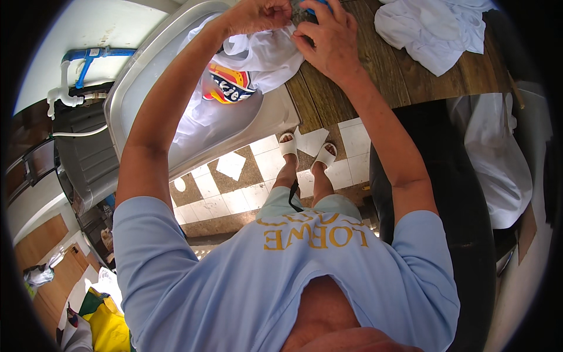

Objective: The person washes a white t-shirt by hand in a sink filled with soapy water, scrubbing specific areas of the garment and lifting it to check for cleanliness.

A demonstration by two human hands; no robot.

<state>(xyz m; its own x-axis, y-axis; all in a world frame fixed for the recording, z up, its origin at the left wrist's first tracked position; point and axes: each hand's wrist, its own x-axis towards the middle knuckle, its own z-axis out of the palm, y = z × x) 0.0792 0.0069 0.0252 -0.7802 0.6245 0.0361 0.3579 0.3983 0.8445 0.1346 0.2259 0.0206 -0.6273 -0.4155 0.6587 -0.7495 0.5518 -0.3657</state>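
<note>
A wet-looking white T-shirt (pixel 267 56) with a red, yellow and dark print is bunched over the edge of a metal sink (pixel 138 76). Above it my left hand (pixel 258 16) is closed, its thumb and fingertips pinched together; what lies between them is too small to make out. My right hand (pixel 331 47) pinches with thumb and forefinger at the shirt's raised edge, beside the sink and over a wooden top. A blue thing (pixel 316 7) shows at its upper fingers, partly cut off by the picture's edge, so its kind is unclear.
Right of the sink runs the wooden counter (pixel 375 88), with a heap of white cloth (pixel 437 32) on it. More white cloth (pixel 498 158) hangs at the right. Blue and white pipes (pixel 91 56) stand at the left. Yellow and green cloth (pixel 108 322) lies lower left.
</note>
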